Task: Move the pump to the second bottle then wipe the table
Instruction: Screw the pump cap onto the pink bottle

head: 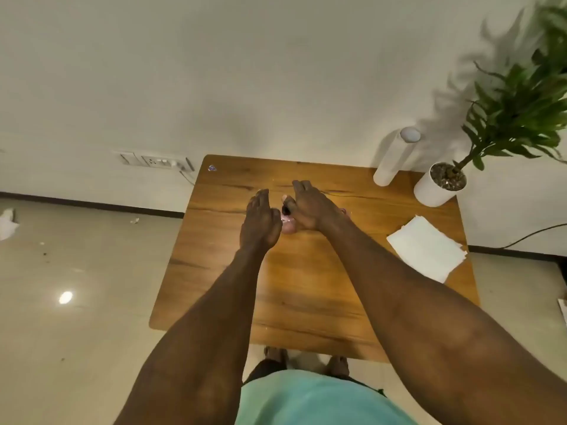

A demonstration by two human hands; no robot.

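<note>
A small pink bottle [289, 226] stands mid-table between my hands, mostly hidden by them. Its black pump [287, 209] shows just above it. My right hand [308, 210] is against the pump from the right, thumb pressed over it and fingers stretched forward. Touching the bottle's left side is my left hand [260, 223], fingers straight and together, holding nothing that I can see. A sliver of a second pink bottle [343, 211] peeks out behind my right wrist. White paper napkins [426, 250] lie at the table's right edge.
The wooden table [306, 296] stands against a wall. A white paper roll [394, 157] and a potted plant [438, 184] stand at the back right corner. A wall socket [156, 162] is at the left, and paper scraps [7, 223] lie on the floor.
</note>
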